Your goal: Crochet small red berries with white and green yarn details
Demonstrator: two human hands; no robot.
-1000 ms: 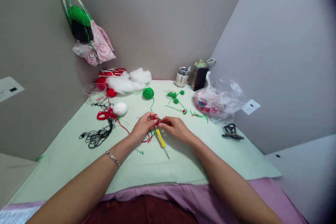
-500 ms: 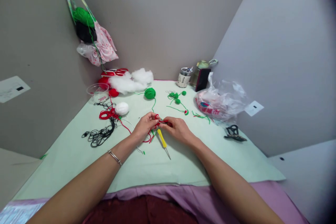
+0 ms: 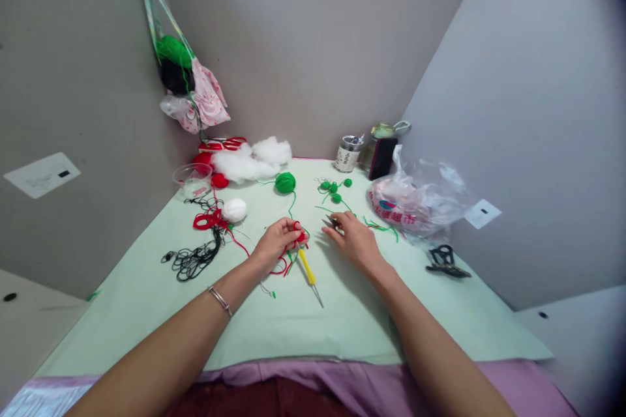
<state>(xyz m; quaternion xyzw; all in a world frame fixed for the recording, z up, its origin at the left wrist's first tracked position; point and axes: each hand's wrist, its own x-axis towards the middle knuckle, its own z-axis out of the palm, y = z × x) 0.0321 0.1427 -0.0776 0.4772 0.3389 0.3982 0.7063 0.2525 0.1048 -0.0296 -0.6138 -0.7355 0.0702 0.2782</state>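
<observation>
Between the fingertips of my left hand [image 3: 278, 242] is a small piece of red yarn work [image 3: 301, 235], with red and green yarn tails hanging below it. A yellow-handled hook [image 3: 307, 267] extends from beside those fingers toward the front of the table. My right hand [image 3: 356, 240] is apart from the left, closed on small dark scissors [image 3: 331, 221] whose tips point left. The green yarn ball [image 3: 285, 183] lies behind my left hand, its strand running toward that hand.
Small green balls [image 3: 334, 187] lie behind my right hand. White stuffing [image 3: 252, 159], a white ball [image 3: 234, 210] and tangled black cord [image 3: 193, 258] are at the left. A plastic bag [image 3: 415, 199] and black hair clip [image 3: 447, 262] sit at the right.
My right hand has moved right, away from my left, carrying the scissors. The red piece remains in my left hand. The camera view has shifted slightly.
</observation>
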